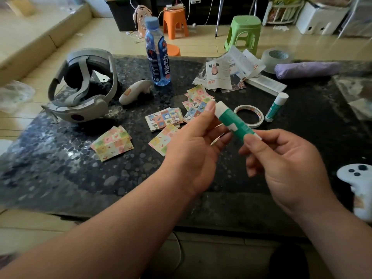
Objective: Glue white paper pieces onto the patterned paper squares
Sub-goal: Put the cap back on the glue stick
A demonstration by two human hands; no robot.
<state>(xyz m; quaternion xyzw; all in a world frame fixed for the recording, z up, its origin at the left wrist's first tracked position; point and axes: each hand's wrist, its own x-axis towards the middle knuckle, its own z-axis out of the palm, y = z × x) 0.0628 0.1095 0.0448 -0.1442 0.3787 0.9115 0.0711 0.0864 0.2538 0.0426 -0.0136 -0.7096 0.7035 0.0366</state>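
Note:
Both hands hold one green glue stick (pixel 235 122) with a white cap above the dark table (pixel 60 168). My left hand (pixel 193 146) pinches its capped upper end; my right hand (pixel 287 164) pinches its lower end. Patterned paper squares lie beneath and beyond: one pile (pixel 113 142) at left, a stack (pixel 164 119) in the middle, another square (pixel 164 140) half hidden by my left hand, and several more (pixel 196 101) farther back. Cut printed paper pieces (pixel 227 71) lie at the back of the table.
A second glue stick (pixel 275 107) and a tape roll (pixel 249 115) lie right of the squares. A water bottle (pixel 157 53), headset (pixel 80 87) and controller (pixel 134 91) stand at back left. Clear tape (pixel 276 58), a purple roll (pixel 308 69) and a white controller (pixel 356 184) occupy the right.

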